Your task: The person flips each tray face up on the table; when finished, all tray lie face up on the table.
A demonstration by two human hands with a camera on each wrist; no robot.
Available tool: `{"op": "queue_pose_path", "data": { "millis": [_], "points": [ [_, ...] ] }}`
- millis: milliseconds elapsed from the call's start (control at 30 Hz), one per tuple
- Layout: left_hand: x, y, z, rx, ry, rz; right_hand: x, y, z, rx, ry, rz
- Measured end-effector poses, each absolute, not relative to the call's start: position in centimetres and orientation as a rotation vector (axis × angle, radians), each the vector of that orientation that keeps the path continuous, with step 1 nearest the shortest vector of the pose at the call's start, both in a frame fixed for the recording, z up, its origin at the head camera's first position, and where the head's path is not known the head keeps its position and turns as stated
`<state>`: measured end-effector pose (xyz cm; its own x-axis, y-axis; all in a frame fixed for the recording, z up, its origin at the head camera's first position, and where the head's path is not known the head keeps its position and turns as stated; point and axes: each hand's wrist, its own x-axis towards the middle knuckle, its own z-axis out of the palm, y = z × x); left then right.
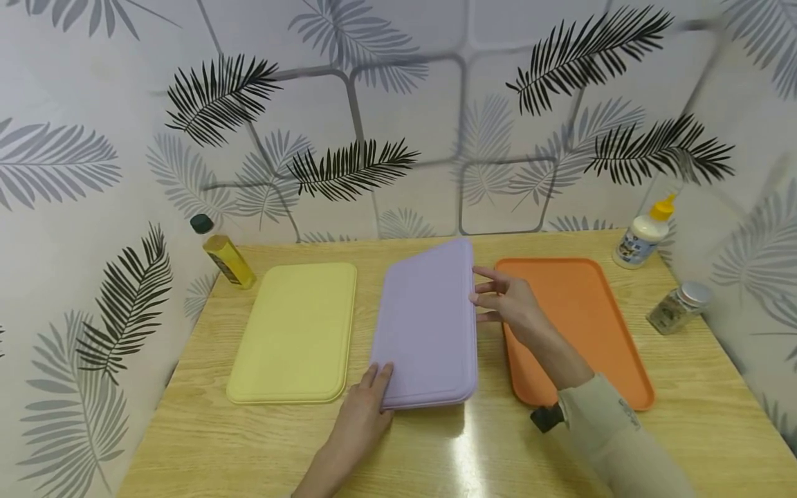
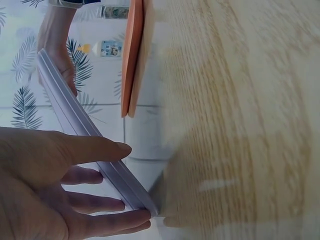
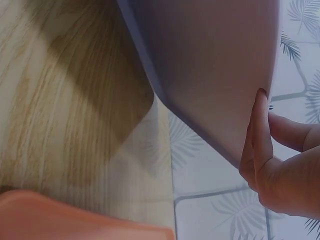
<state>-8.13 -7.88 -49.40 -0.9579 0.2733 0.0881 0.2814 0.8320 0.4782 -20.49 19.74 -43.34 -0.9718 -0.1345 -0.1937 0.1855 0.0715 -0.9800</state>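
A purple tray [image 1: 426, 325] is held tilted over the middle of the table, its right side raised and its left side low. My left hand [image 1: 361, 415] grips its near-left corner; in the left wrist view the thumb lies on one side of the edge and fingers on the other. The right hand [image 1: 515, 308] pinches the raised right edge between thumb and fingers. Seen from the right wrist, the tray's underside [image 3: 210, 55] hangs above the wood and casts a shadow. To its left lies a yellow tray [image 1: 295, 332], and to its right an orange tray [image 1: 573, 318], partly behind the right forearm.
A dark-capped bottle of yellow liquid [image 1: 229, 259] stands at the table's back left. At the back right are a white bottle with a yellow nozzle [image 1: 641, 235] and a lidded glass jar [image 1: 677, 308]. Leaf-patterned walls [image 1: 411, 117] close off the back and sides of the wooden table [image 1: 187, 443].
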Motion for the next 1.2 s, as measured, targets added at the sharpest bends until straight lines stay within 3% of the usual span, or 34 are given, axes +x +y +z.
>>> {"op": "queue_pose_path", "data": {
  "millis": [1200],
  "points": [
    [-6.1, -5.5, -48.8, -0.693, -2.500, -1.100, -20.8, 16.3, -38.1, -0.003, 1.717, -2.253]
  ]
}}
